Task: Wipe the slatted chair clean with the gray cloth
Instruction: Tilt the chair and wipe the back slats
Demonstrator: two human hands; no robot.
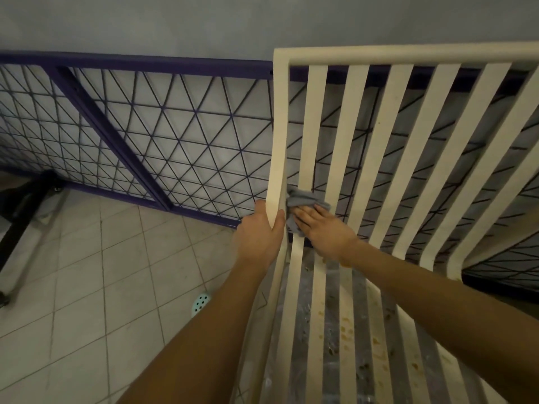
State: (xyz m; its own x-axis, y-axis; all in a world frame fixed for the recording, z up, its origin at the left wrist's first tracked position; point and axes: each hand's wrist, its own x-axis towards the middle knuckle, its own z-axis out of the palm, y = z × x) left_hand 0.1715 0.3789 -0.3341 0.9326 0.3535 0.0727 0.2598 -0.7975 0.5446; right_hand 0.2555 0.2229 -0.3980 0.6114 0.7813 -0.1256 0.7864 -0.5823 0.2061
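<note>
Head view, looking down over both forearms. The cream-painted slatted chair (376, 158) fills the right half of the frame, backrest slats rising away from the camera, seat slats running toward the bottom edge.

Left hand (258, 231): its grip is closed round the chair's left side rail (277, 158), thumb on the near face of the rail, fingers wrapped behind it. Nothing else is in this hand.

Right hand (323, 228): just to the right of the left hand, fingers laid nearly straight and flat, pressing the crumpled gray cloth (304, 201) against the lowest part of the first backrest slat, near where the back curves into the seat. The cloth bunches out above the fingertips and hangs a little below them on the left, touching the side rail. The grip here is a flat press, not a curl.

Seat slats nearer the camera than the right hand carry brown spots and smears (345, 333).

Behind the chair, beyond both hands: a purple metal frame with triangular wire mesh (163, 118), leaning against a pale gray wall (175, 21). Left of the left hand: light tiled floor (87, 287), with a small mint-green perforated disc (202, 301) beside the left forearm. Far left, a dark wheeled base (23, 205), partly out of frame.
</note>
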